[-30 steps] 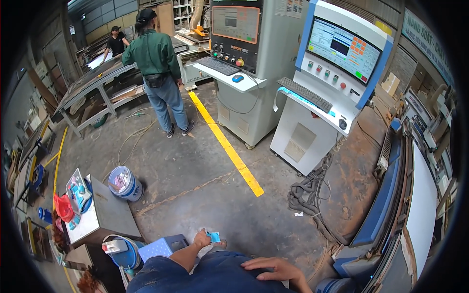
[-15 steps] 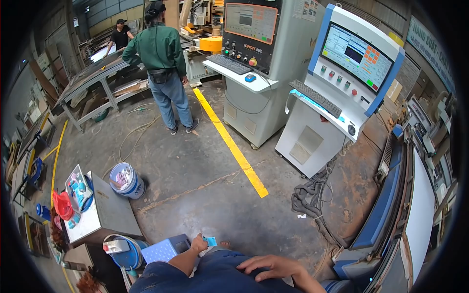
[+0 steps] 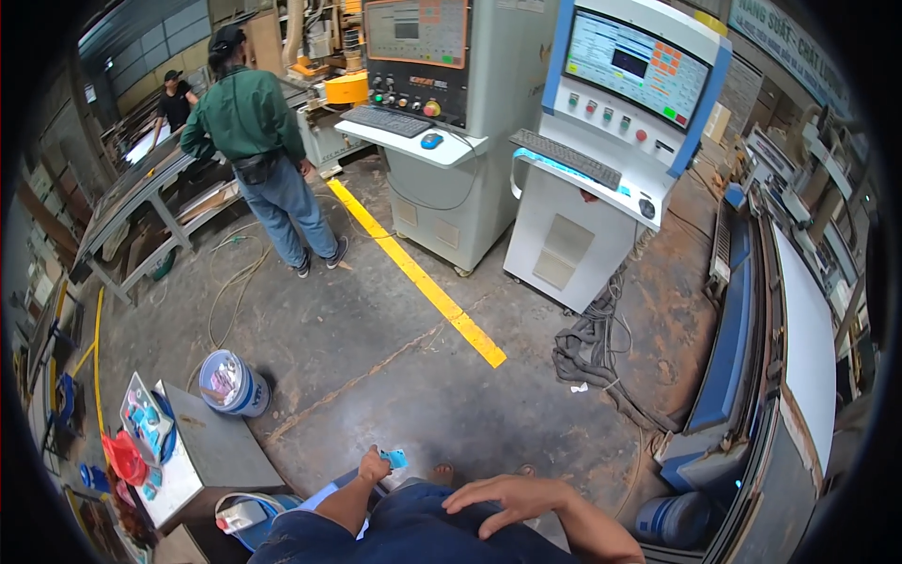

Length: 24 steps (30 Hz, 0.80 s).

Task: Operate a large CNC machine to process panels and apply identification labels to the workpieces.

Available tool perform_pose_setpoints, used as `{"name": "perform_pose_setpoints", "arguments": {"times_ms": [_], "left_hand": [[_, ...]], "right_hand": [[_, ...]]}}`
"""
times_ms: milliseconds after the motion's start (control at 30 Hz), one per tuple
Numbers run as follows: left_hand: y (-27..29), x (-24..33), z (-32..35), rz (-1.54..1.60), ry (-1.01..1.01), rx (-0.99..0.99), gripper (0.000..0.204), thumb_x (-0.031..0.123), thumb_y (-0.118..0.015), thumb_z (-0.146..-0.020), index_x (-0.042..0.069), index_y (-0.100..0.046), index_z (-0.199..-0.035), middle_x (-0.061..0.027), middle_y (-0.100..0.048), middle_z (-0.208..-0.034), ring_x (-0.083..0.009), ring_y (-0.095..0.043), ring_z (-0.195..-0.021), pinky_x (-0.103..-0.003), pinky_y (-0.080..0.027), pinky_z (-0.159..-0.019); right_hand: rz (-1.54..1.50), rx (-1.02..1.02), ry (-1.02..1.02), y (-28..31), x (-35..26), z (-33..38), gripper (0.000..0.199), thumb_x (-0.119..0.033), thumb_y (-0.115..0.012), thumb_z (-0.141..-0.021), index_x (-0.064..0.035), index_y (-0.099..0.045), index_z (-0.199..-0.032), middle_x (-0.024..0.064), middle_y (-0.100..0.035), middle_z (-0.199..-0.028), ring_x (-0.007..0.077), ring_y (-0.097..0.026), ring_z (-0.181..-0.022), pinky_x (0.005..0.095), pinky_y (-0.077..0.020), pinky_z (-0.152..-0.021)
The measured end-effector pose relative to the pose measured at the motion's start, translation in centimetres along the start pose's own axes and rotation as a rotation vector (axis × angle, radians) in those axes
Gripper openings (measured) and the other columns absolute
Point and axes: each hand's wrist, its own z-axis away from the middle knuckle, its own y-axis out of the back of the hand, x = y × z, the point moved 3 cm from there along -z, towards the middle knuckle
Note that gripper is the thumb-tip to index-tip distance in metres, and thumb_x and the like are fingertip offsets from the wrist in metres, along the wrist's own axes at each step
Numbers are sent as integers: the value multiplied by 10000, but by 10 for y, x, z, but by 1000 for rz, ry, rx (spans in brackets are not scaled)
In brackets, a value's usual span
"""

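My left hand (image 3: 374, 464) is closed on a small light-blue flat piece (image 3: 396, 459), held low in front of me over the floor. Its exact kind is too small to make out. Held before my dark blue shirt (image 3: 413, 526), my right hand (image 3: 503, 498) has its fingers stretched and its thumb apart, with nothing in it. Just left of my left forearm, a blue bucket with a white container (image 3: 241, 516) on it stands on the floor.
A grey cabinet (image 3: 211, 442) at left carries a tray (image 3: 148, 418) and a red plastic bag (image 3: 124, 457). Beyond are a white bucket (image 3: 235, 383), a person in green (image 3: 246, 117) and two control consoles (image 3: 573, 226). Hoses (image 3: 597, 352) lie ahead right, near a long machine (image 3: 719, 348).
My view has shifted, so the consoles and person sit farther left and higher. A bucket at lower right shows more fully. My left hand keeps hold of the light-blue piece; my right stays open.
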Motion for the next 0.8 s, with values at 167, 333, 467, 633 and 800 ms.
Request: {"name": "perform_pose_setpoints", "arguments": {"times_ms": [167, 333, 467, 633, 800], "left_hand": [[-16, 6, -11, 40, 9, -113, 523, 88, -591, -797, -152, -479, -1248, -316, -710, -932, -377, -746, -839, -411, -591, -781], [-33, 27, -17, 60, -131, -134, 677, 60, -559, -765, -217, -377, -1356, -357, -691, -938, -326, -757, -728, -366, -599, -677], [-38, 38, -38, -147, -376, -113, 681, 23, -538, -780, -194, -341, -1395, -355, -679, -948, -319, -746, -676, -368, -585, -600], [-40, 30, -53, 371, -45, -231, 736, -66, -486, -827, -121, -191, -1500, -281, -671, -919, -303, -725, -628, -342, -513, -437], [-28, 11, -51, 450, 70, -247, 770, -81, -465, -852, -69, -133, -1546, -247, -663, -899, -292, -711, -603, -325, -466, -387]], "right_hand": [[47, 37, 2, -1, -2, 1, 518, -134, -746, -869, -42, -568, -1347, 127, -558, -1420, 305, -528, -1312, 405, -429, -1089], [143, 104, -21, -3, -4, -13, 355, -114, -690, -875, -2, -580, -1193, 151, -611, -1237, 352, -568, -1178, 426, -453, -1005], [467, 341, 75, -8, -9, -26, 352, -201, -699, -906, -11, -577, -1176, 167, -617, -1167, 382, -571, -1127, 455, -461, -949], [256, 364, -136, -14, 47, -17, 426, -366, -636, -964, -39, -591, -1234, 198, -621, -1232, 402, -577, -1162, 456, -464, -982], [465, 771, -678, -6, 143, 91, 441, -420, -607, -959, -75, -638, -1231, 208, -668, -1184, 402, -619, -1137, 493, -491, -948]]}}
